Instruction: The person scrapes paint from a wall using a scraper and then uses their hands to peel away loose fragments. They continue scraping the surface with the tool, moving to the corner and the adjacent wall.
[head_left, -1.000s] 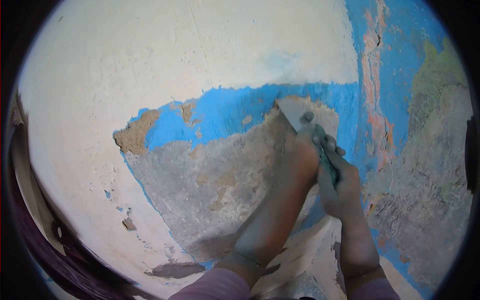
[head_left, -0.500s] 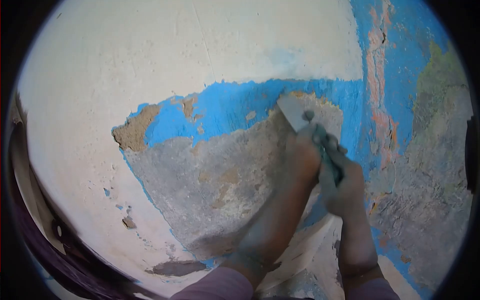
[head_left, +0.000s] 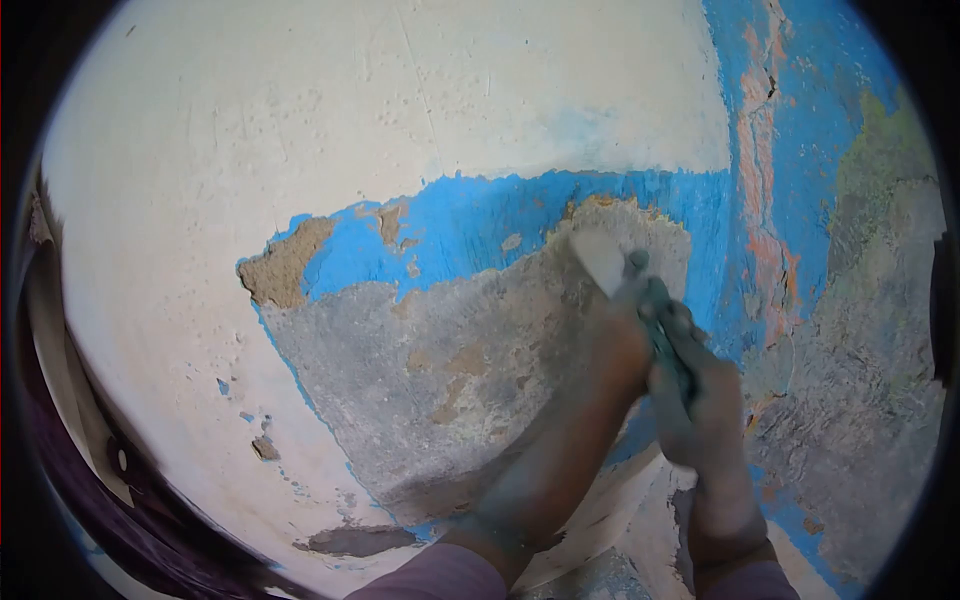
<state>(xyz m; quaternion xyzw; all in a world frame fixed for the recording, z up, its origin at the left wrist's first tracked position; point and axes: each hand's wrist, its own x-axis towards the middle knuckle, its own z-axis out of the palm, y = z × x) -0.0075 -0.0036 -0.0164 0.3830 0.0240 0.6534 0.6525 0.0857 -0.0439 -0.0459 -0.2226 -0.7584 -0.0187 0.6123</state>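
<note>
Both hands are wrapped round a paint scraper (head_left: 597,262), its pale, motion-blurred blade tilted up to the left. My left hand (head_left: 625,325) grips it close behind the blade. Lower and to the right, my right hand (head_left: 708,405) closes round the dark handle. The blade lies over a bare grey plaster patch (head_left: 400,370), just below the ragged edge of a blue paint strip (head_left: 450,230). Whether the blade touches the wall I cannot tell. My left forearm covers part of the patch.
White paint (head_left: 250,120) covers the wall above and left. Brown crumbly plaster (head_left: 290,265) shows at the strip's left end. On the right, a cracked pinkish seam (head_left: 762,180) runs down beside blue paint and rough grey plaster (head_left: 860,370). Dark purple cloth (head_left: 130,510) hangs lower left.
The scraper and both hands have moved down and slightly right, taking the blade away from the blue paint edge onto grey plaster. The view has also shifted a little.
</note>
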